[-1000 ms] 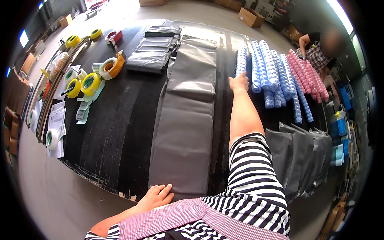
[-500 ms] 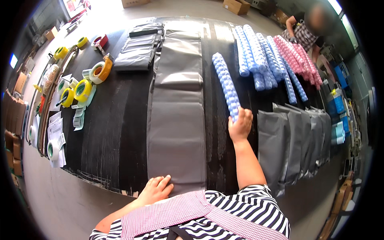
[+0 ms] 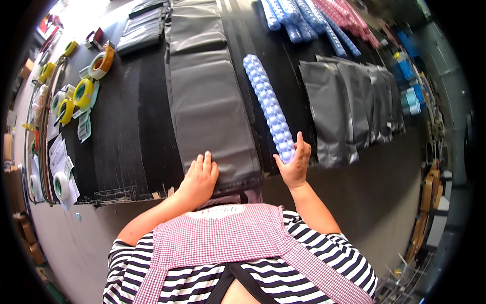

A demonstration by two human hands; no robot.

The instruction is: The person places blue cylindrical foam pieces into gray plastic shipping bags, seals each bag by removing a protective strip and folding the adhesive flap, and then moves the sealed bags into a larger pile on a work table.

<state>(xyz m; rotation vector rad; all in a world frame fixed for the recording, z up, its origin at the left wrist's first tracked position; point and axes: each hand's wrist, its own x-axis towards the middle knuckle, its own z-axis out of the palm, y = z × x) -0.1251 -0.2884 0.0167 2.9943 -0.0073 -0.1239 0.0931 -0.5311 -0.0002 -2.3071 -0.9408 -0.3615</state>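
A worker in a checked apron [image 3: 217,235] and striped shirt [image 3: 329,258] stands at the near end of a long bag [image 3: 207,106], grey and flat on a dark table [image 3: 119,131]. The left hand [image 3: 199,176] lies palm down on the long bag near that end, its fingers extended and slightly spread, pinching nothing. Just right of the long bag, the right hand [image 3: 293,164] pinches the near end of a blue roll [image 3: 269,109] of bubbled plastic, thumb on one side and fingers on the other. The blue roll slants along the long bag's right side, apart from it, its far end leaning toward it; whether its near end is lifted cannot be told. Well left of the long bag, a white tape [image 3: 65,190] sits on papers [image 3: 59,154]. To the right of the long bag, beyond the blue roll, grey pouches [image 3: 331,99] overlap in a row. Farther up the long bag's left, yellow tapes [image 3: 89,88] and an orange dispenser [image 3: 107,57] stand together. Beside its far part, on the left, rests a folded stack [image 3: 142,34] of dark plastic. Off its far right lie more blue rolls [image 3: 295,33], then pink rolls [image 3: 349,20].
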